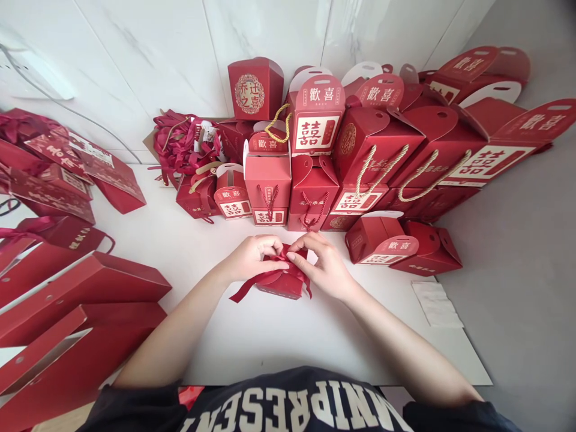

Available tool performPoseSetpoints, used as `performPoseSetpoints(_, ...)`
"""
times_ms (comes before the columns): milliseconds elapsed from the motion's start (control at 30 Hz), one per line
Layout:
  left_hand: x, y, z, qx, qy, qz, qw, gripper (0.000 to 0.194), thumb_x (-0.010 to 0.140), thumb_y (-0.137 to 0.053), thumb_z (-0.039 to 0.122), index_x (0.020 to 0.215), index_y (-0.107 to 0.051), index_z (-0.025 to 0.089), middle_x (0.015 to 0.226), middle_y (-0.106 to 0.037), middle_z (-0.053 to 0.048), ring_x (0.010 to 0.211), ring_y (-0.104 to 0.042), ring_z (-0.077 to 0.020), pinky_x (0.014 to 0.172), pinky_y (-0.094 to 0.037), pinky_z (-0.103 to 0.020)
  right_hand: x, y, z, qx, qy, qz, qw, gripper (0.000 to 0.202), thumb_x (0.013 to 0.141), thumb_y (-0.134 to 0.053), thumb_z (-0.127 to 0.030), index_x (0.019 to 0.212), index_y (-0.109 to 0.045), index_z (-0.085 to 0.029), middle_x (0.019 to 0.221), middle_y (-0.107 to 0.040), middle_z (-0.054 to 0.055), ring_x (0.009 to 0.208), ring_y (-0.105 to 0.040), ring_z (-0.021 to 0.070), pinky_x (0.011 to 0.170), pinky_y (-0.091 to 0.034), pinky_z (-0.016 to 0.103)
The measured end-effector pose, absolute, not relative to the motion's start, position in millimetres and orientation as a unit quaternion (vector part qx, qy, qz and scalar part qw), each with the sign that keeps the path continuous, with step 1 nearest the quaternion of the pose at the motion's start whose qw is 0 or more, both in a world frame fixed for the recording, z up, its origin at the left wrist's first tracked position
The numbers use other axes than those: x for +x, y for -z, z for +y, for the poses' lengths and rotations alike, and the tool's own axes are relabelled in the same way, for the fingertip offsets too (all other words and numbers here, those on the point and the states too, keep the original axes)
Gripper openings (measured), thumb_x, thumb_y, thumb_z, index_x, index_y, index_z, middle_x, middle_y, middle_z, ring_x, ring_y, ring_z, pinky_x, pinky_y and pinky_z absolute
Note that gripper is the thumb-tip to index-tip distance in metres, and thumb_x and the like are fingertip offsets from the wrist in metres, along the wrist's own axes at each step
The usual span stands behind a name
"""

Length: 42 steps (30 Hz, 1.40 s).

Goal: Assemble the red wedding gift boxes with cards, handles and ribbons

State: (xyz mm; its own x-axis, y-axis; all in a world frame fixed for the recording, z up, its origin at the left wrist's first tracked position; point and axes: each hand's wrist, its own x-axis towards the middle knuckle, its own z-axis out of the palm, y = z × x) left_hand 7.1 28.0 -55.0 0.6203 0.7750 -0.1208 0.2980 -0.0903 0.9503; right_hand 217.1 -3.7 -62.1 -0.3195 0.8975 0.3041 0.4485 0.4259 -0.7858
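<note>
A small red gift box (279, 287) sits on the white table in front of me, with a dark red ribbon (245, 289) on its top. One ribbon tail trails off to the left onto the table, and a shorter one hangs at the box's right side. My left hand (256, 257) pinches the ribbon from the left, thumb and fingers together over the top of the box. From the right, my right hand (321, 264) pinches the ribbon close to the left fingertips. The fingers partly cover the bow or knot at the middle.
Stacked red gift boxes (317, 126) with rope handles line the back wall. A heap of red ribbons (186, 144) lies behind left. Red paper bags (90, 288) crowd the left side. Two boxes (382, 240) and white paper (436, 304) are at right, near a grey wall (517, 270).
</note>
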Motion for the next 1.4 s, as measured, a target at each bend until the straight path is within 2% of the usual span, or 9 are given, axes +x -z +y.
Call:
performPoseSetpoints(100, 7, 51, 26, 0.7, -0.216, 0.382, 0.562, 0.031, 0.081, -0.072, 0.036, 0.079, -0.049, 0.016, 0.074, -0.064, 0.0, 0.07, -0.063, -0.0129, 0.065, -0.046, -0.023, 216, 66, -4, -0.439, -0.303, -0.752, 0.388, 0.015, 0.096, -0.055, -0.032, 0.086, -0.062, -0.022, 0.089, -0.065, 0.004, 0.087, -0.058, 0.0203, 0.084, -0.043, 0.035)
performPoseSetpoints(300, 3, 49, 29, 0.709, -0.203, 0.371, 0.565, 0.027, 0.088, -0.063, 0.039, 0.083, -0.052, 0.015, 0.08, -0.063, -0.001, 0.072, -0.059, -0.0115, 0.067, -0.044, -0.023, 220, 70, -7, -0.428, -0.347, -0.723, 0.417, 0.017, 0.099, -0.048, -0.032, 0.09, -0.058, -0.022, 0.091, -0.066, 0.004, 0.086, -0.061, 0.0186, 0.083, -0.045, 0.033)
performPoseSetpoints(500, 0, 54, 33, 0.714, -0.202, 0.348, 0.573, 0.025, 0.091, -0.06, 0.039, 0.084, -0.055, 0.015, 0.088, -0.068, -0.005, 0.081, -0.063, -0.0154, 0.074, -0.047, -0.027, 216, 76, -3, -0.381, -0.302, -0.763, 0.427, 0.01, 0.088, -0.068, -0.028, 0.093, -0.063, -0.023, 0.09, -0.07, 0.003, 0.085, -0.063, 0.0194, 0.087, -0.047, 0.037)
performPoseSetpoints(667, 2, 56, 32, 0.667, -0.212, 0.34, 0.628, 0.026, 0.095, -0.055, 0.04, 0.087, -0.056, 0.015, 0.091, -0.073, -0.009, 0.089, -0.068, -0.0197, 0.083, -0.051, -0.033, 219, 88, 2, -0.322, -0.217, -0.81, 0.439, 0.007, 0.093, -0.059, -0.017, 0.092, -0.062, -0.023, 0.088, -0.073, 0.0, 0.08, -0.067, 0.0149, 0.105, -0.04, 0.044)
performPoseSetpoints(800, 5, 54, 31, 0.692, -0.217, 0.374, 0.578, 0.029, 0.094, -0.054, 0.042, 0.083, -0.058, 0.015, 0.081, -0.067, -0.004, 0.076, -0.062, -0.0145, 0.07, -0.047, -0.026, 229, 86, 7, -0.232, -0.07, -0.899, 0.365, 0.017, 0.097, -0.052, -0.014, 0.104, -0.062, -0.025, 0.106, -0.075, 0.003, 0.093, -0.069, 0.0156, 0.107, -0.042, 0.043)
performPoseSetpoints(900, 5, 51, 30, 0.716, -0.214, 0.376, 0.548, 0.029, 0.092, -0.055, 0.041, 0.08, -0.056, 0.015, 0.076, -0.059, -0.001, 0.07, -0.055, -0.0122, 0.066, -0.044, -0.025, 233, 77, 10, -0.206, -0.019, -0.927, 0.313, 0.022, 0.098, -0.047, -0.013, 0.109, -0.063, -0.024, 0.112, -0.074, 0.004, 0.098, -0.068, 0.0167, 0.105, -0.043, 0.042)
performPoseSetpoints(1067, 4, 50, 30, 0.737, -0.219, 0.347, 0.538, 0.029, 0.076, -0.075, 0.031, 0.08, -0.051, 0.016, 0.081, -0.058, 0.0, 0.077, -0.057, -0.0134, 0.075, -0.047, -0.028, 233, 71, 10, -0.203, -0.064, -0.922, 0.325, 0.02, 0.095, -0.052, -0.014, 0.11, -0.063, -0.023, 0.111, -0.073, 0.005, 0.1, -0.068, 0.0182, 0.103, -0.044, 0.043)
performPoseSetpoints(1233, 6, 49, 25, 0.756, -0.222, 0.335, 0.516, 0.016, 0.08, -0.067, 0.021, 0.083, -0.052, 0.017, 0.082, -0.058, 0.0, 0.077, -0.058, -0.0125, 0.074, -0.048, -0.027, 229, 75, 8, -0.236, -0.172, -0.878, 0.38, 0.011, 0.092, -0.06, -0.017, 0.102, -0.063, -0.023, 0.096, -0.073, 0.004, 0.091, -0.067, 0.018, 0.094, -0.049, 0.039)
performPoseSetpoints(1400, 14, 44, 14, 0.823, -0.262, 0.371, 0.341, 0.013, 0.08, -0.059, 0.01, 0.089, -0.055, 0.018, 0.087, -0.061, 0.001, 0.08, -0.058, -0.0119, 0.075, -0.046, -0.025, 224, 82, 7, -0.272, -0.231, -0.835, 0.419, 0.01, 0.09, -0.062, -0.015, 0.095, -0.059, -0.023, 0.087, -0.07, 0.003, 0.082, -0.065, 0.0178, 0.082, -0.051, 0.036)
